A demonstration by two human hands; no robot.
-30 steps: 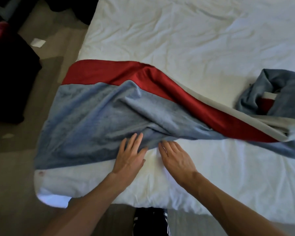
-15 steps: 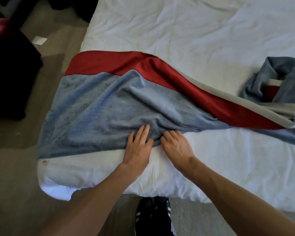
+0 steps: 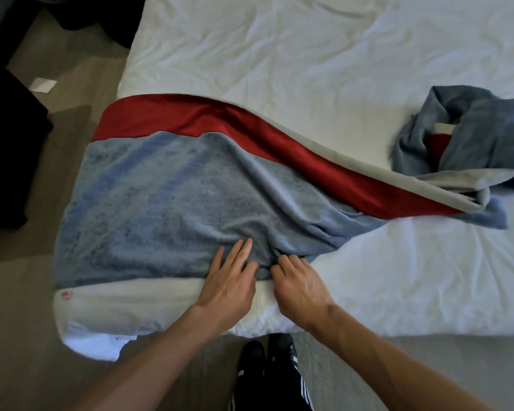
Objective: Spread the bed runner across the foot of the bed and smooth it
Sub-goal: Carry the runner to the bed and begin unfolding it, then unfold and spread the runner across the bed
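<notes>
The bed runner is blue-grey plush with a red satin band and a grey edge. Its left half lies spread over the left foot corner of the white bed. Its right half narrows into a twist and ends in a bunched heap at the right. My left hand presses flat on the runner's near edge with straight fingers. Just to its right, my right hand has its fingers curled into a fold of the same edge.
The bed's foot edge runs right in front of me, with my dark shoes on the carpet below. A dark piece of furniture stands on the floor at the left, and a white paper lies beyond it.
Both hands have crept a little farther onto the runner's near edge. My right fingers have gone from straight to curled into the fold.
</notes>
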